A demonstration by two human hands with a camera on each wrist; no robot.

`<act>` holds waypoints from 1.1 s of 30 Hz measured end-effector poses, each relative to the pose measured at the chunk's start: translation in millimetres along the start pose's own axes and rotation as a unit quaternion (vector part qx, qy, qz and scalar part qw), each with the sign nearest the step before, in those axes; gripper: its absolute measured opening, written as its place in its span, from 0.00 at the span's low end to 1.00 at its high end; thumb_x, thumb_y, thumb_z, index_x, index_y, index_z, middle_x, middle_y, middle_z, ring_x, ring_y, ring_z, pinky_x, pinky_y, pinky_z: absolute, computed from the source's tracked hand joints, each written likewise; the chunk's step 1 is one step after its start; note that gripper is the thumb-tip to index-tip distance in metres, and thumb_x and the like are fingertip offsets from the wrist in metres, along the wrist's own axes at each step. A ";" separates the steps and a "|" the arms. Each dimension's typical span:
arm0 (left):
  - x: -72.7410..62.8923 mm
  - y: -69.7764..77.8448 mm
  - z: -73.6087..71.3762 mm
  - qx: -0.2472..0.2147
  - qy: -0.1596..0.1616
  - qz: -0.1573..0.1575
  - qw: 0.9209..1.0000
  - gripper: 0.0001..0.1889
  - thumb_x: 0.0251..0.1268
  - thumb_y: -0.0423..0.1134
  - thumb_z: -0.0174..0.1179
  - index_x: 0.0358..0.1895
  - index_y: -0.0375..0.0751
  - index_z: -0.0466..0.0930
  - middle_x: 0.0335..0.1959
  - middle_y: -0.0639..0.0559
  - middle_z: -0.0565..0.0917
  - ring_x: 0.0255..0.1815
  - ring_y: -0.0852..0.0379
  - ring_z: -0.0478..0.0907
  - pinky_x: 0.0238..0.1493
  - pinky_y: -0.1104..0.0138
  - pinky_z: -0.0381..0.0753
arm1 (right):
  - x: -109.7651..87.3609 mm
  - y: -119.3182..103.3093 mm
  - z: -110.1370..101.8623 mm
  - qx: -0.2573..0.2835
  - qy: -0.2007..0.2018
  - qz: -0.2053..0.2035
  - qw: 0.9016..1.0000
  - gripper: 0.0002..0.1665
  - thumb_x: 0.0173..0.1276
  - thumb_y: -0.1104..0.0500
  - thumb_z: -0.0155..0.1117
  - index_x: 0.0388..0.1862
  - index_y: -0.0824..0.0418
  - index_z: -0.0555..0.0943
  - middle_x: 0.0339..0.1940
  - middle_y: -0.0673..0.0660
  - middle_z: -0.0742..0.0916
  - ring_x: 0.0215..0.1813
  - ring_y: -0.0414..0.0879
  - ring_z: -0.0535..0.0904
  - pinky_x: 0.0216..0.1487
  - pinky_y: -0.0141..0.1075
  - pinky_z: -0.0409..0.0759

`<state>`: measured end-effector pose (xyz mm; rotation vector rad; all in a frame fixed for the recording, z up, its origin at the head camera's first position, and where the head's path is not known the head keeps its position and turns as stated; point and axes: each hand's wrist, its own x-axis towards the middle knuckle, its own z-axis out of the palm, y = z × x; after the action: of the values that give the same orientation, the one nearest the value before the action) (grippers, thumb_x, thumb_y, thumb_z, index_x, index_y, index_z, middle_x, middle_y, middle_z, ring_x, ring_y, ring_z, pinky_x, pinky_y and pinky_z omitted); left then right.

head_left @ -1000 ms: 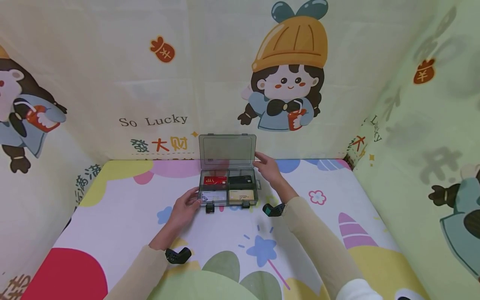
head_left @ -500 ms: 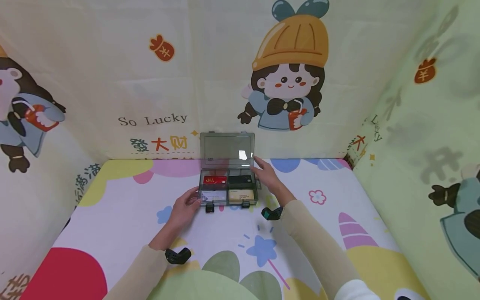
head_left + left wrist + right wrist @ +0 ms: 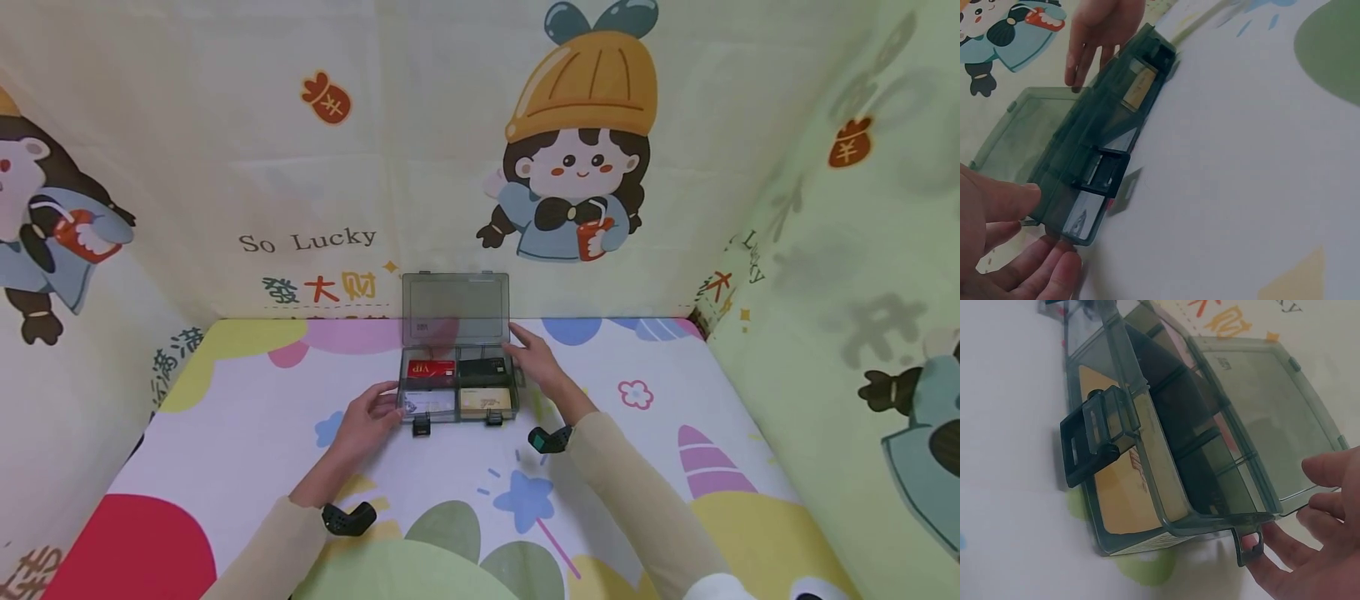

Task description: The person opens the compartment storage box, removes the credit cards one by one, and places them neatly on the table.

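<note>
A grey see-through plastic box (image 3: pixel 457 384) stands on the table with its lid (image 3: pixel 1266 419) raised at the back. Its compartments hold a red VIP card (image 3: pixel 431 367), a black card (image 3: pixel 482 366), a pale card (image 3: pixel 429 402) and a cream-yellow card stack (image 3: pixel 484 400). My left hand (image 3: pixel 367 421) grips the box's left end, thumb above and fingers lower at the corner in the left wrist view. At the right end, my right hand (image 3: pixel 542 365) holds the lid's edge near the hinge between thumb and fingers. Two dark latches (image 3: pixel 1094 437) hang at the front.
The table is covered with a white printed cloth (image 3: pixel 247 417). A patterned fabric wall (image 3: pixel 435 125) rises close behind the box, with more fabric at both sides. Each wrist carries a black camera (image 3: pixel 348 518).
The box has slid slightly toward me, lid still up, and both hands have come along with it. A bright reflection on the lid has gone.
</note>
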<state>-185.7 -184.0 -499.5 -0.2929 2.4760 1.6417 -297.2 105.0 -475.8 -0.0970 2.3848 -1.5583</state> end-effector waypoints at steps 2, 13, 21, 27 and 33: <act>-2.1 -1.5 -1.6 0.003 -0.006 -0.001 1.000 0.30 0.66 0.36 0.60 0.71 0.47 0.63 0.63 0.39 0.76 0.63 0.44 0.76 0.62 0.53 0.77 | -3.9 0.5 1.4 -0.008 0.003 -0.001 1.000 0.35 0.76 0.52 0.51 0.78 0.50 0.55 0.80 0.54 0.59 0.69 0.59 0.71 0.71 0.53 0.67; -23.6 -8.8 -7.7 0.008 -0.027 0.004 1.000 0.31 0.65 0.35 0.61 0.70 0.45 0.64 0.62 0.38 0.77 0.60 0.45 0.78 0.57 0.56 0.81 | -29.0 1.9 11.2 -0.017 0.021 0.024 0.999 0.32 0.75 0.52 0.52 0.75 0.51 0.61 0.76 0.58 0.67 0.63 0.58 0.76 0.68 0.53 0.71; -37.5 -12.0 -6.2 0.012 -0.022 0.012 1.000 0.30 0.63 0.34 0.63 0.69 0.44 0.66 0.59 0.39 0.79 0.56 0.48 0.80 0.54 0.58 0.82 | -36.6 3.9 16.2 -0.036 0.024 0.030 0.999 0.29 0.75 0.53 0.52 0.73 0.56 0.65 0.75 0.59 0.68 0.70 0.59 0.70 0.67 0.52 0.73; -42.3 -11.0 -4.8 -0.003 -0.022 0.010 1.000 0.30 0.63 0.34 0.63 0.69 0.44 0.67 0.59 0.39 0.79 0.56 0.48 0.80 0.53 0.60 0.83 | -38.0 8.8 17.8 -0.048 0.027 0.023 0.998 0.29 0.75 0.54 0.52 0.73 0.56 0.66 0.75 0.59 0.68 0.71 0.59 0.69 0.66 0.52 0.74; -45.3 -8.0 -4.8 -0.006 -0.024 0.012 1.000 0.30 0.63 0.33 0.63 0.69 0.42 0.66 0.59 0.38 0.79 0.56 0.48 0.80 0.53 0.59 0.83 | -42.3 5.4 18.9 -0.062 0.043 0.005 0.997 0.28 0.75 0.53 0.52 0.71 0.57 0.68 0.71 0.61 0.73 0.69 0.60 0.71 0.63 0.53 0.76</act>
<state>-140.0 -188.0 -494.1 -0.2221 2.4440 1.6541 -251.0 99.5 -479.1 -0.0431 2.5446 -1.4363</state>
